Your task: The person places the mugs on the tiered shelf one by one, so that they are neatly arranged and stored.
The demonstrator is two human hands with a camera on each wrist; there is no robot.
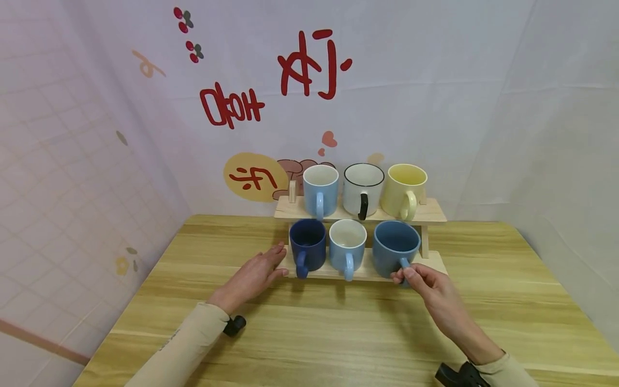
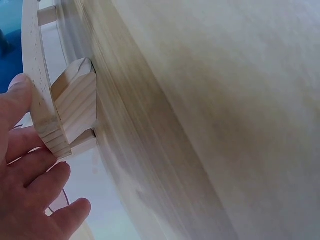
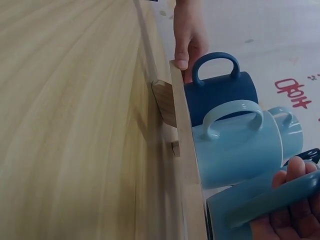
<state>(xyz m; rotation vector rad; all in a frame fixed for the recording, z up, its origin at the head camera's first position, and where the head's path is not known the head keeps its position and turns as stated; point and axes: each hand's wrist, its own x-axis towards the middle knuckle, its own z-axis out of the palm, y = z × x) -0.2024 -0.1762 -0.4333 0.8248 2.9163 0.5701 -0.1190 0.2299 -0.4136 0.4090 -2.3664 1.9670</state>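
A two-tier wooden rack (image 1: 309,273) holds mugs on both shelves. My left hand (image 1: 256,271) holds the left end of its lower shelf, thumb at the front corner; in the left wrist view the thumb (image 2: 19,92) touches the board. With its fingers curled, my right hand (image 1: 435,293) grips the handle of the wide grey-blue mug (image 1: 394,255) at the lower right. Whether that mug's base touches the shelf, I cannot tell. Left of it stand a light blue mug (image 1: 345,252) and a dark blue mug (image 1: 309,247), handles facing forward.
On the upper shelf are a light blue mug (image 1: 316,199), a white mug (image 1: 355,196) with black rim and handle, and a yellow mug (image 1: 398,196). The rack stands at the back of a wooden table (image 1: 338,333), before a printed cloth backdrop (image 1: 435,107).
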